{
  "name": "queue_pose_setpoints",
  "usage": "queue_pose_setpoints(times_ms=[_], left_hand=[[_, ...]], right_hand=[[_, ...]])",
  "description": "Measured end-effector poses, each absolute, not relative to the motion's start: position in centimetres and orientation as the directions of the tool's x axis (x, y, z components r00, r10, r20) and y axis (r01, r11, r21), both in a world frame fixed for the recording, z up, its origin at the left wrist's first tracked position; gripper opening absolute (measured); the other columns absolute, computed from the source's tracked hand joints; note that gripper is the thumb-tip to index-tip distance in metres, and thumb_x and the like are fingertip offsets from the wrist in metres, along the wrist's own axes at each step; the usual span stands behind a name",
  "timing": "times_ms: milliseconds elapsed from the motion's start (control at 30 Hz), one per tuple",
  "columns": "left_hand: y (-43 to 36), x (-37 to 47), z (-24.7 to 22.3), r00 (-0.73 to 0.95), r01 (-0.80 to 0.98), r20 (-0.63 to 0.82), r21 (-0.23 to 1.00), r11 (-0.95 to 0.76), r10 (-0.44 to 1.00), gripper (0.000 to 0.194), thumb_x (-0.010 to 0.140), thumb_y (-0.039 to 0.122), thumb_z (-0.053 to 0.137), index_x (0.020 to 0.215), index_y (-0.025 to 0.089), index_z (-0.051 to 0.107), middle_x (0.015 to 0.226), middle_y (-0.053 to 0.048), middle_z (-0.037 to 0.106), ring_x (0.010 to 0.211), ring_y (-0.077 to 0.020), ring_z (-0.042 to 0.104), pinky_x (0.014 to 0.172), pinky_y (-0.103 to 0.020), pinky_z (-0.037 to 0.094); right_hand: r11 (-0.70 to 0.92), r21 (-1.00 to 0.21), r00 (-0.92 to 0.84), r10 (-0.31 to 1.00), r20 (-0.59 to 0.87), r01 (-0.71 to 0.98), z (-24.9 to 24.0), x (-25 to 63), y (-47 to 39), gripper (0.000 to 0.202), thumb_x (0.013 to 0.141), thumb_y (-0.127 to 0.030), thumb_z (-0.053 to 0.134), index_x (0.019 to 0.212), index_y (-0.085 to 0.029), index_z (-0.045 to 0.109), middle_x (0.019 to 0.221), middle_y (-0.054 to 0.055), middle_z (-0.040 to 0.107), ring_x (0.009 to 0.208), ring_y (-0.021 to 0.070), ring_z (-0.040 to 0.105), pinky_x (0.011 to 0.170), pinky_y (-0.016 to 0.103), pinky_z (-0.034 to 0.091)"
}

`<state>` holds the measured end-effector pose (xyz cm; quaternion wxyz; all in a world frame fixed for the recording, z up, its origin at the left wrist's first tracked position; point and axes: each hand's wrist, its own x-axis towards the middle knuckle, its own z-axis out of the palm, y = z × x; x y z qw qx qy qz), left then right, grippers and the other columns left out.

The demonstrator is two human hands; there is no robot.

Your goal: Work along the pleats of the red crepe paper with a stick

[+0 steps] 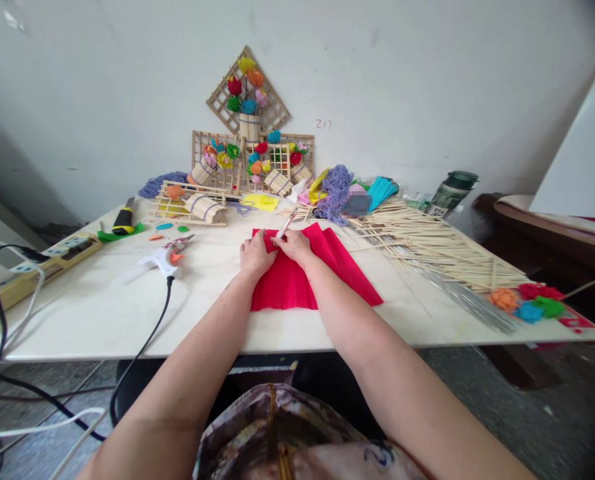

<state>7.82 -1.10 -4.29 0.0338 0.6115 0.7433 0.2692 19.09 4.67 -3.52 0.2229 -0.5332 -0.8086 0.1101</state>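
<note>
A sheet of red crepe paper lies on the white table in front of me, with fold lines toward its right side. My left hand rests on the paper's upper left part, fingers stretched out and pressing it down. Close beside it, my right hand is closed around a slim, pale pen, which slants up and away from the paper. The pen's tip is hidden by my fingers.
Left of the paper lie a white glue gun, a utility knife and a power strip. Bamboo sticks and metal wires cover the right side. Purple yarn and lattice frames with paper flowers stand behind.
</note>
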Motion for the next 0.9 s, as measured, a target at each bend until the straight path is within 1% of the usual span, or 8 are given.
queue_pose_setpoints(times_ms=[233,333,467,600,667,767,833,900], left_hand=[[-1.1,7.9,-4.0,-0.243,0.892,0.249,0.436,0.115,0.937,0.054,0.071,0.035,0.057,0.121,0.024,0.040,0.118,-0.003,0.058,0.114,-0.0234,0.044,0.095,-0.036,0.031],[-1.1,7.8,-4.0,-0.237,0.894,0.250,0.434,0.110,0.939,0.051,0.071,0.035,0.057,0.118,0.024,0.042,0.117,-0.002,0.058,0.113,-0.0229,0.045,0.094,-0.035,0.032],[-1.1,7.8,-4.1,-0.233,0.894,0.256,0.435,0.103,0.938,0.049,0.071,0.035,0.056,0.117,0.025,0.044,0.116,-0.002,0.059,0.112,-0.0234,0.045,0.095,-0.036,0.032],[-1.2,7.9,-4.3,-0.223,0.917,0.288,0.387,0.099,0.931,0.045,0.072,0.037,0.054,0.115,0.023,0.049,0.116,-0.005,0.058,0.113,-0.0248,0.043,0.095,-0.038,0.032],[-1.3,8.0,-4.3,-0.202,0.938,0.354,0.339,0.076,0.913,0.042,0.073,0.036,0.052,0.113,0.022,0.052,0.115,-0.006,0.058,0.115,-0.0252,0.041,0.099,-0.040,0.028],[-1.5,8.2,-4.1,-0.091,0.967,0.460,0.251,-0.031,0.883,0.034,0.077,0.032,0.047,0.109,0.025,0.056,0.114,-0.004,0.059,0.117,-0.0233,0.038,0.106,-0.044,0.015],[-1.5,8.2,-4.1,-0.010,0.973,0.484,0.207,-0.103,0.875,0.030,0.079,0.031,0.044,0.105,0.028,0.059,0.114,-0.001,0.060,0.117,-0.0218,0.039,0.107,-0.045,0.009],[-1.4,8.3,-4.1,0.043,0.973,0.474,0.179,-0.144,0.880,0.029,0.079,0.033,0.043,0.103,0.030,0.060,0.113,0.001,0.061,0.116,-0.0218,0.041,0.108,-0.045,0.008]], right_hand=[[0.357,-0.440,-0.251,0.926,0.282,0.824,-3.6,19.2,4.8,0.043,0.081,-0.057,0.040,0.096,-0.023,0.062,0.096,0.006,0.066,0.092,0.0199,0.060,0.075,0.028,0.043],[0.327,-0.433,-0.217,0.934,0.285,0.840,-3.6,19.2,4.8,0.046,0.082,-0.057,0.038,0.097,-0.022,0.062,0.095,0.007,0.066,0.091,0.0206,0.060,0.076,0.029,0.044],[0.327,-0.430,-0.216,0.933,0.286,0.841,-3.7,19.3,4.9,0.047,0.082,-0.058,0.036,0.098,-0.022,0.062,0.095,0.008,0.066,0.090,0.0206,0.060,0.075,0.029,0.044],[0.298,-0.470,-0.178,0.942,0.284,0.831,-3.7,19.4,5.1,0.047,0.083,-0.057,0.036,0.097,-0.021,0.062,0.094,0.008,0.066,0.090,0.0213,0.060,0.075,0.030,0.044],[0.259,-0.515,-0.131,0.953,0.272,0.817,-3.6,19.6,5.4,0.045,0.083,-0.056,0.036,0.098,-0.021,0.061,0.095,0.008,0.066,0.091,0.0213,0.060,0.075,0.029,0.044],[0.211,-0.580,-0.070,0.964,0.256,0.787,-3.6,19.9,5.6,0.044,0.084,-0.054,0.037,0.099,-0.021,0.061,0.095,0.007,0.066,0.091,0.0210,0.060,0.075,0.029,0.044],[0.202,-0.602,-0.049,0.964,0.260,0.773,-3.6,20.0,5.7,0.043,0.083,-0.053,0.038,0.098,-0.020,0.061,0.094,0.007,0.067,0.091,0.0210,0.060,0.075,0.028,0.044],[0.200,-0.615,-0.037,0.963,0.267,0.763,-3.6,20.1,5.7,0.041,0.083,-0.052,0.040,0.098,-0.020,0.061,0.094,0.007,0.067,0.091,0.0208,0.060,0.075,0.028,0.044]])
